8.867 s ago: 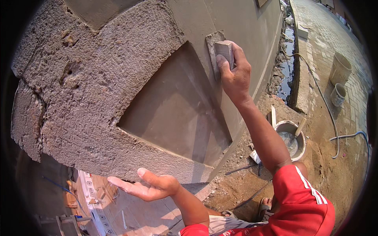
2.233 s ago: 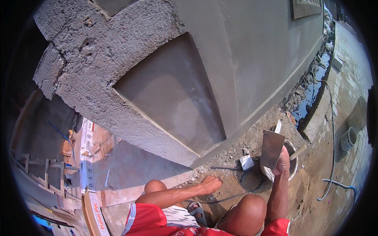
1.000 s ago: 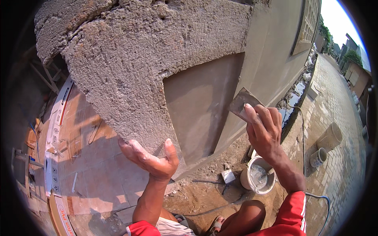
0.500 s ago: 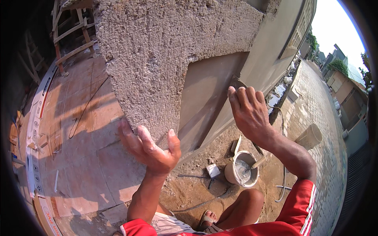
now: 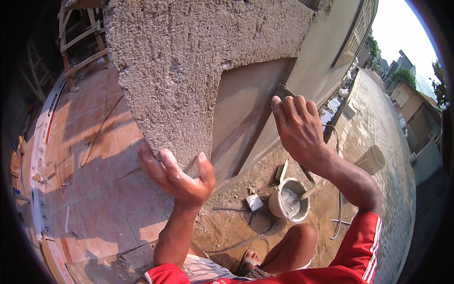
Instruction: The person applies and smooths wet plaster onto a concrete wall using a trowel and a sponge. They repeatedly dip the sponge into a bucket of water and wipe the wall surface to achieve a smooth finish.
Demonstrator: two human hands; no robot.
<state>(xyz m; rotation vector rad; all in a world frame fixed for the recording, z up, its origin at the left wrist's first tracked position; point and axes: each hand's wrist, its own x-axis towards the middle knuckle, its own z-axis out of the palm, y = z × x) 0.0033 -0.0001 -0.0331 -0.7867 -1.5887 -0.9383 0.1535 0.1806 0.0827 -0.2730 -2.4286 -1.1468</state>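
A rough, grey concrete wall end (image 5: 165, 85) rises in front of me, with a smooth recessed panel (image 5: 246, 99) on its right. My left hand (image 5: 182, 180) cups the wall's lower end, palm toward it; its fingers are apart and bent, whitish with dust. At the panel's right edge, my right hand (image 5: 298, 125) is closed on a thin flat tool (image 5: 283, 90). Only a dark corner of that tool shows above the knuckles, so its exact kind is hidden.
Below stands a bucket (image 5: 273, 201) of wet grey mix with a handled tool (image 5: 309, 191) in it. Near it lie a small whitish block (image 5: 254, 202) and a hose (image 5: 339, 213). A second bucket (image 5: 371, 161) leans on the paving. Wooden trestles (image 5: 82, 66) stand far left.
My right hand has shifted slightly up and left along the panel edge, and less of the flat tool shows. My left hand stays at the wall's lower end. The view has tilted a little.
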